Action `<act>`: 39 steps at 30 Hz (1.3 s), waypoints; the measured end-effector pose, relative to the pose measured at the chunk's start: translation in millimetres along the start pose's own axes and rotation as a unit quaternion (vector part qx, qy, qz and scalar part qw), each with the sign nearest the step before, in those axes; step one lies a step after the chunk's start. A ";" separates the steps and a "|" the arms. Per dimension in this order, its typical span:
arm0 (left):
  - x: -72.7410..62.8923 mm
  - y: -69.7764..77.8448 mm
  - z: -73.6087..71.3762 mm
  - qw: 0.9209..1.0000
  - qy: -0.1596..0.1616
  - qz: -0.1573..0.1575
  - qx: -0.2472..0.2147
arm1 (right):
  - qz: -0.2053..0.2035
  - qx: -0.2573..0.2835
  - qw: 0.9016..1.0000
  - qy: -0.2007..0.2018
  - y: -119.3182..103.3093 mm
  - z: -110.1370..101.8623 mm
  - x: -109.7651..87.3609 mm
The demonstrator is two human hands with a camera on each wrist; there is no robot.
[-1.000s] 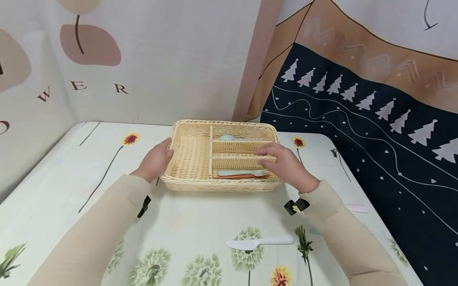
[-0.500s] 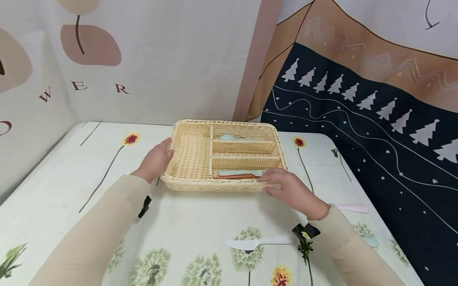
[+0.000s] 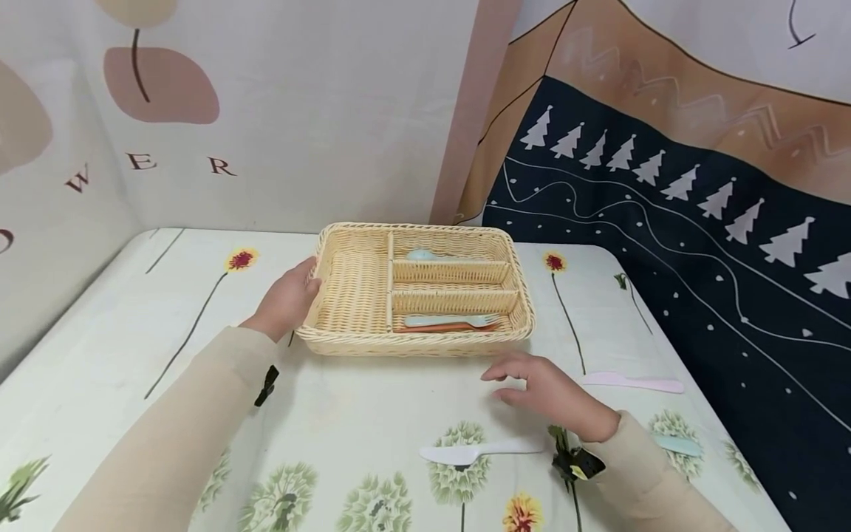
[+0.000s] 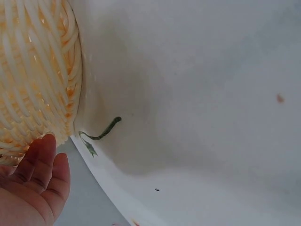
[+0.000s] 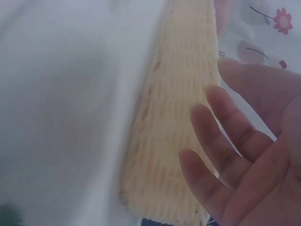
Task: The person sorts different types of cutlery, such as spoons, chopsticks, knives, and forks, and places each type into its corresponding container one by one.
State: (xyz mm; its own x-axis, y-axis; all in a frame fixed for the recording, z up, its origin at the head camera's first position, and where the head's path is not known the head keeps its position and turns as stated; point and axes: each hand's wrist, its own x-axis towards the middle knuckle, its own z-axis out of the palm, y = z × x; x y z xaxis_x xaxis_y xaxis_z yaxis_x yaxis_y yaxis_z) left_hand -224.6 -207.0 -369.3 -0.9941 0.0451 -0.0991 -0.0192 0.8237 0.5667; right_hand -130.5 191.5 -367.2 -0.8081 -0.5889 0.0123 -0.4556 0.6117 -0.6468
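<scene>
A pale wicker cutlery basket (image 3: 352,281) with dividers stands on the table. My left hand (image 3: 284,299) holds its left end, thumb over the rim and fingers against the outer side; in the left wrist view those fingertips (image 4: 48,137) meet the weave. A light blue spoon (image 3: 422,255) lies in the back right compartment. The front right one holds a light blue fork (image 3: 452,321) with an orange-brown utensil (image 3: 439,328) beside it. In front of the basket's right corner hovers my right hand (image 3: 541,388), holding nothing, fingers loosely bent.
A white knife (image 3: 482,451) lies on the flowered tablecloth (image 3: 359,414) in front. To the right lie a pink knife (image 3: 634,382) and a light blue utensil (image 3: 678,445), partly behind the right sleeve. Fabric-covered walls rise behind the table and at its sides.
My right hand has come out of the basket's right side, back toward me over the tablecloth, with nothing in it. The left hand and basket stay in place.
</scene>
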 end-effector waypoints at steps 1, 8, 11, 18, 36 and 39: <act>0.0 0.2 -0.2 1.000 0.000 0.000 0.000 | 0.006 0.007 1.000 -0.005 0.7 1.7 -2.0; -0.6 2.2 -0.6 1.000 -0.002 0.003 -0.001 | 0.036 0.044 0.997 -0.044 1.6 9.8 -9.9; -0.6 1.5 -0.5 1.000 -0.002 0.003 -0.003 | 0.039 0.055 0.995 -0.066 2.3 12.2 -11.4; 0.8 0.6 -0.9 1.000 0.002 0.004 -0.002 | 0.026 0.054 0.992 -0.111 5.8 14.2 -14.6; 1.5 -0.5 -0.2 1.000 0.001 0.004 -0.001 | -0.011 -0.004 0.987 -0.160 -3.0 23.1 -15.7; 1.6 -0.6 0.1 1.000 0.001 0.003 -0.001 | -0.011 -0.011 0.987 -0.161 -2.6 25.1 -15.0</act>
State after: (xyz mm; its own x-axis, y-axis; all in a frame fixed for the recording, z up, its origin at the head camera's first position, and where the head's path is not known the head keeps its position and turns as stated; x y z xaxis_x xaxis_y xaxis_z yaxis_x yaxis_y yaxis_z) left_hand -226.1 -207.4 -369.8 -0.9944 0.0484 -0.0934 -0.0134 0.8223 0.5689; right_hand -107.8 185.5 -384.9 -0.6385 -0.7379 -0.2187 -0.4830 0.6055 -0.6325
